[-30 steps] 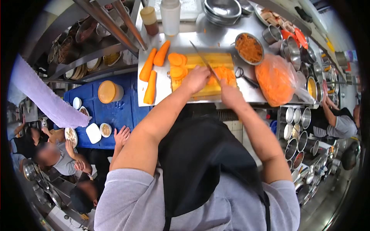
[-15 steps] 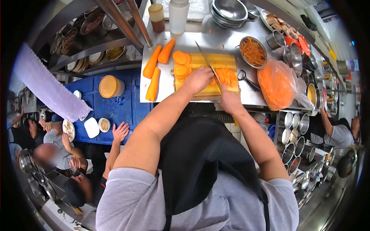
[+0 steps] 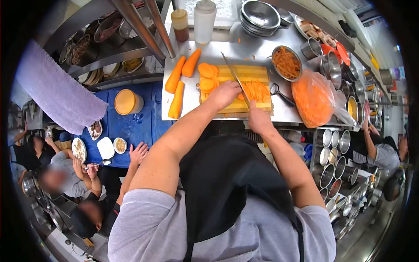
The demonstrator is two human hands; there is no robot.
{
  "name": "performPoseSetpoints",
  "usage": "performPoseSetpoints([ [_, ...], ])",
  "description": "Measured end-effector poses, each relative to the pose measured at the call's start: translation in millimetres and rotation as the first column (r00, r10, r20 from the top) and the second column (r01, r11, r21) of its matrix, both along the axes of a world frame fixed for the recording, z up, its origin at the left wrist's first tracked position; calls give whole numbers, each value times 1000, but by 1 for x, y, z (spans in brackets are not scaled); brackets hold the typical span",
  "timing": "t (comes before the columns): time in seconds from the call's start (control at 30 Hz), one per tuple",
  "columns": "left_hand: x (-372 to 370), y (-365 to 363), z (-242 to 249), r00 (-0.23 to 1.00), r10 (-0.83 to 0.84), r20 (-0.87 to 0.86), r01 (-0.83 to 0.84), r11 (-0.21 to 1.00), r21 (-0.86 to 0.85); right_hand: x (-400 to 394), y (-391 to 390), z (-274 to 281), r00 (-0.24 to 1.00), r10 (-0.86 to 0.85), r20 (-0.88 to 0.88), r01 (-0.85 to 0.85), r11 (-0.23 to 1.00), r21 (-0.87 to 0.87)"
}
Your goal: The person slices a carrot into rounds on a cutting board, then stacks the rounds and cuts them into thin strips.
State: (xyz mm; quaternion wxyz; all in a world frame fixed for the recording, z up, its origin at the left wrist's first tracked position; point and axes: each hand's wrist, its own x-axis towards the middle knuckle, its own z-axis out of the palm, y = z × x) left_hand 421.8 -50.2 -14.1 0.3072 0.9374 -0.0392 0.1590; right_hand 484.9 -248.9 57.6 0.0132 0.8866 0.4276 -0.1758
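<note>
A yellow cutting board (image 3: 227,73) lies on the steel counter. My right hand (image 3: 260,118) is wrapped round the handle of a knife (image 3: 235,76), whose blade points away from me across the board. My left hand (image 3: 227,94) is closed beside the blade, pressing on carrot that its fingers mostly hide. Right of the blade spread thin carrot strips (image 3: 257,91); at the board's left are carrot slices (image 3: 206,70). Peeled whole carrots (image 3: 176,99) rest left of the board.
A bowl of shredded carrot (image 3: 286,63), a black-handled peeler (image 3: 283,95) and a bag of shredded carrot (image 3: 312,98) stand to the right. Two bottles (image 3: 204,22) and stacked bowls (image 3: 260,14) are behind. Other people work left of the blue table (image 3: 150,98) and far right.
The view has shifted slightly. My hands and the knife stay close to the same place on the board. At the left, a co-worker's hand now shows a spoon.
</note>
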Motion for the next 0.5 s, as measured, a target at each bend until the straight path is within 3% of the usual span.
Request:
performPoseSetpoints([
  [0.07,-7,0,-4,1000,-14,-26,13,1000,-11,5,13,34,970,-155,-187,132,983,-130],
  [0.1,-8,-2,-2,999,-10,-36,10,1000,8,9,17,52,976,-114,-184,92,987,-129],
  [0.27,1,6,12,999,35,-5,-35,997,67,-8,12,23,999,-44,-8,44,998,-41],
  [0.37,-12,1,10,998,38,-50,-33,996,85,7,16,60,965,-122,-232,93,987,-129],
  [0.47,-3,6,5,997,57,-48,-52,993,102,-9,2,15,975,-131,-177,122,991,-62],
  [0.5,-3,4,1,998,48,-27,-46,996,72,-13,-7,-14,997,-75,-28,75,997,20],
])
